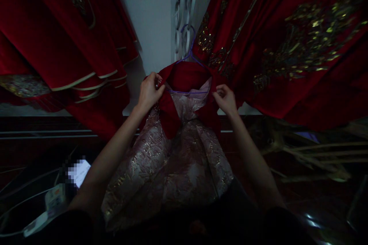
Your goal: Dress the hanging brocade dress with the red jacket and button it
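A pink and gold brocade dress (172,164) with a red collar (184,76) hangs on a purple wire hanger (188,42) in front of me. My left hand (149,91) is closed on the collar's left edge at the shoulder. My right hand (225,97) pinches the collar's right edge at the other shoulder. The skirt spreads down between my forearms.
Red velvet garments with cream trim (71,46) hang at the left. More red garments with gold embroidery (301,46) hang at the right. A white wall (149,19) stands behind. A lit screen (79,172) and a power strip (51,199) with cables lie low at the left.
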Demonstrator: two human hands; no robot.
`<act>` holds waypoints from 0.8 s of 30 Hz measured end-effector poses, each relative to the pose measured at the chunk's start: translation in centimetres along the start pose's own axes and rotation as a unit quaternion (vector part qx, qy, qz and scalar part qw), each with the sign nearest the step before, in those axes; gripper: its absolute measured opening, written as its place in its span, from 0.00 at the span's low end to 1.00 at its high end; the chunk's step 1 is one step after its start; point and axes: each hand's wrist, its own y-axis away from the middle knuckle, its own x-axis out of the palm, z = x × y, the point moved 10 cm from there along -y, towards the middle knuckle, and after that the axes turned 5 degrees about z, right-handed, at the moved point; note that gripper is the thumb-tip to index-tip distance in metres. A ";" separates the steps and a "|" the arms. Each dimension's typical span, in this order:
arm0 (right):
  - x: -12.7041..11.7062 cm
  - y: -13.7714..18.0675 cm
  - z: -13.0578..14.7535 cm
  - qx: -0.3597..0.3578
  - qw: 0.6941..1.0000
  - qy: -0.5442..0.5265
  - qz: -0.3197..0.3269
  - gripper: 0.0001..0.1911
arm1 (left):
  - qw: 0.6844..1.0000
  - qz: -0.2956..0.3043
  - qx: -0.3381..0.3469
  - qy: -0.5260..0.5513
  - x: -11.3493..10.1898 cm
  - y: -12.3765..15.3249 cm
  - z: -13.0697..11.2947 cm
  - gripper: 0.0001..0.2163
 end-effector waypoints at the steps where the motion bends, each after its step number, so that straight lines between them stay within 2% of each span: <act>1: 1.4 -0.1 0.2 0.004 0.999 -0.041 0.025 0.08 | 1.000 0.014 0.009 0.005 0.9 0.1 -0.7 0.10; 5: 6.3 -0.6 1.7 0.006 0.983 -0.163 0.081 0.10 | 0.994 0.095 0.047 0.041 5.4 0.7 -3.7 0.10; 7: 8.4 -0.7 2.7 0.005 0.975 -0.193 0.106 0.10 | 0.986 0.144 0.058 0.065 7.6 1.2 -4.7 0.10; 9: 9.6 -0.6 3.8 -0.007 0.973 -0.198 0.118 0.09 | 0.980 0.166 0.056 0.091 8.9 1.8 -5.1 0.11; 13: 10.7 0.2 4.2 0.001 0.963 -0.233 0.137 0.10 | 0.970 0.139 0.014 0.198 9.3 2.7 -3.8 0.13; 17: 10.8 1.4 3.6 0.012 0.948 -0.275 0.159 0.17 | 0.940 0.094 -0.034 0.326 9.4 3.4 -2.0 0.16; 20: 10.4 1.9 3.5 -0.009 0.950 -0.275 0.151 0.19 | 0.925 0.076 -0.082 0.364 9.9 3.9 -1.0 0.14; 24: 10.2 2.1 3.4 -0.024 0.951 -0.280 0.131 0.14 | 0.918 0.045 -0.119 0.377 9.9 4.1 -0.1 0.06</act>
